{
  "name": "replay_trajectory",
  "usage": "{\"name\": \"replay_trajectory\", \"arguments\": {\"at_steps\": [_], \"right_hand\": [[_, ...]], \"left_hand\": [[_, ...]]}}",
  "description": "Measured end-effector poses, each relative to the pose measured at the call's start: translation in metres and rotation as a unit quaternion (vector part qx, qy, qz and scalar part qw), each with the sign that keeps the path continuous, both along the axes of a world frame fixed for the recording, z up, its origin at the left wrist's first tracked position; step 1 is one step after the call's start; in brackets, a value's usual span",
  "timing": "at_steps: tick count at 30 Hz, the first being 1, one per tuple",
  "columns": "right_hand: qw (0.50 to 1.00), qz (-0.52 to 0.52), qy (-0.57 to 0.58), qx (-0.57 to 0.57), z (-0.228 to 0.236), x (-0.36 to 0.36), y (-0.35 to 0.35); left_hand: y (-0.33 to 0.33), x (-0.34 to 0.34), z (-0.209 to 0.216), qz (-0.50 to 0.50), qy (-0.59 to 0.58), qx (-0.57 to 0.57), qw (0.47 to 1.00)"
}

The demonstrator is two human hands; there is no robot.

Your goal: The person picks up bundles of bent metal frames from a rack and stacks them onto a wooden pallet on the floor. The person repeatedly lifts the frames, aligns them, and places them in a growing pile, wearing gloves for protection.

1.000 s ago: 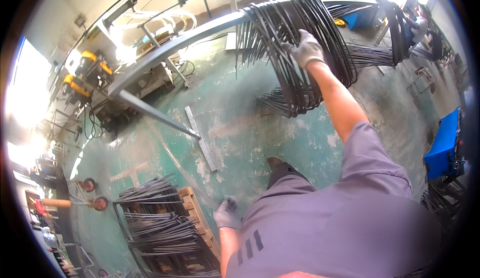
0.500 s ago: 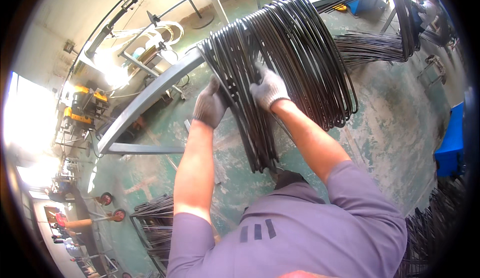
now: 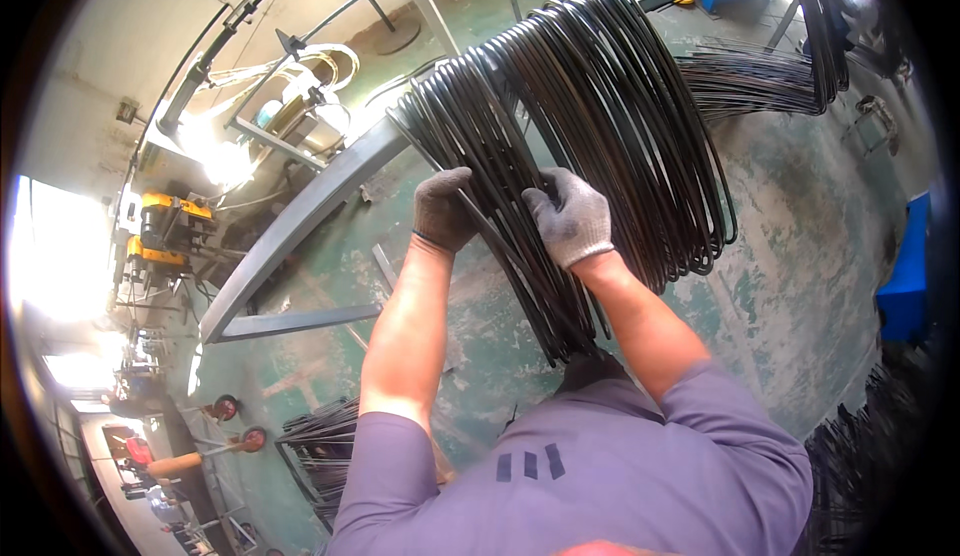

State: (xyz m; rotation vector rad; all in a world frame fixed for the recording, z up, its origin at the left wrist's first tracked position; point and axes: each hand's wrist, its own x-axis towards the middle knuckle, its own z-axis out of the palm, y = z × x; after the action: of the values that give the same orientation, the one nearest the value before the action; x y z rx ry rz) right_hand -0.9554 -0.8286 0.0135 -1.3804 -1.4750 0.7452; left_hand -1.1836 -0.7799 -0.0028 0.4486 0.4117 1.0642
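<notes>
A thick row of long black metal rod loops (image 3: 610, 106) hangs over a grey metal beam. At its left end, a bunch of these loops (image 3: 515, 216) stands slightly apart from the larger group and reaches down toward my waist. My left hand (image 3: 443, 209), in a grey knit glove, is closed on the left edge of that bunch. In a matching glove, my right hand (image 3: 572, 218) grips the bunch's right side, its thumb toward the rods. The fingers behind the rods are partly hidden.
The grey beam (image 3: 290, 231) curves down to the left, with a lower bar (image 3: 300, 323) near the floor. More rods (image 3: 755, 81) hang at the far right. Rod stacks lie at lower left (image 3: 325, 451) and lower right (image 3: 870, 446). A blue box (image 3: 905, 276) stands at right.
Both hands have shifted right and slightly nearer to me in the picture. The lower end of the loop bunch has swung right and closer to my body.
</notes>
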Motion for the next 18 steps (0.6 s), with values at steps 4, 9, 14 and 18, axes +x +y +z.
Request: {"name": "replay_trajectory", "arguments": {"at_steps": [4, 9, 14, 18], "right_hand": [[0.996, -0.038, -0.040, 0.074, 0.003, 0.010, 0.000], [0.960, -0.038, -0.129, 0.245, 0.033, 0.024, -0.004], [0.978, 0.067, -0.144, 0.137, 0.058, -0.020, -0.029], [0.974, 0.109, -0.169, 0.107, 0.065, -0.036, -0.035]], "left_hand": [[-0.007, -0.008, -0.010, 0.059, 0.092, 0.073, 0.991], [-0.020, -0.014, 0.025, -0.006, -0.010, 0.064, 0.998], [-0.035, -0.032, 0.033, 0.007, 0.010, 0.048, 0.999], [-0.059, -0.044, 0.044, 0.065, 0.066, 0.002, 0.996]]}}
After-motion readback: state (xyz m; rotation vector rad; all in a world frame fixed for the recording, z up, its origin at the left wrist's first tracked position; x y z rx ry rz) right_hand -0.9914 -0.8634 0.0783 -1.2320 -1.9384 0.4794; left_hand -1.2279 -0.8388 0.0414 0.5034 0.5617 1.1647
